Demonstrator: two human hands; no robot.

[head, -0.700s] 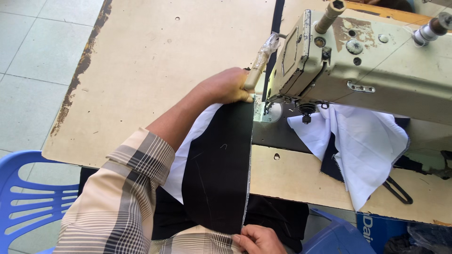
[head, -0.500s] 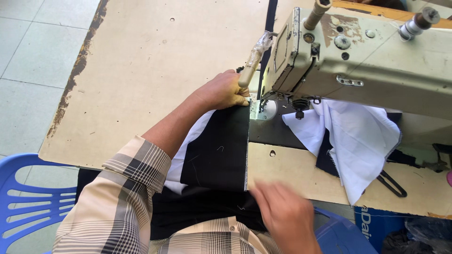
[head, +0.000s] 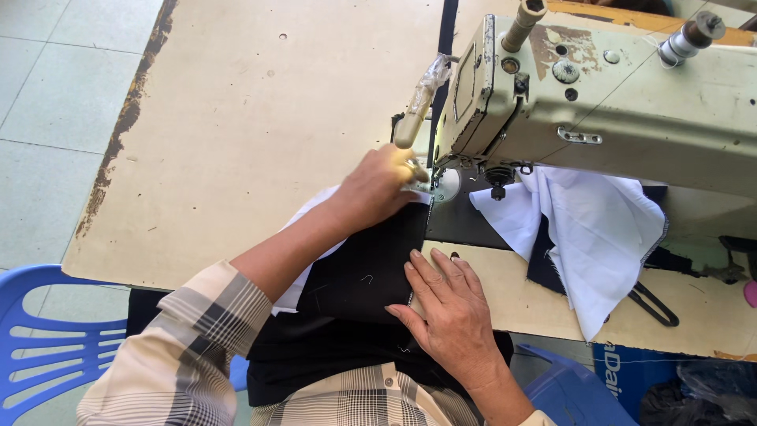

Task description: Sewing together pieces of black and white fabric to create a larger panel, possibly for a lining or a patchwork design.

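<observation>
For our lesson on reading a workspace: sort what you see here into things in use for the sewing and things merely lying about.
In use:
- black fabric panel, under both hands
- left hand, at the needle
- right hand, flat on the fabric edge
- pale green metal sewing machine
- white lining cloth, behind the needle

Lying about:
- blue plastic chair
- blue plastic bin

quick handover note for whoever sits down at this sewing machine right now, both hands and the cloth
Left hand: up at the needle end of the sewing machine, fingers on the top of the black fabric.
Right hand: flat, palm down on the fabric's right edge at the table front.
Fabric: black piece with white lining runs from the lap up to the presser foot. White cloth is bunched behind the machine head.
Done: fabric lined up at the foot. Left: whether any of this seam is sewn yet cannot be told.
</observation>
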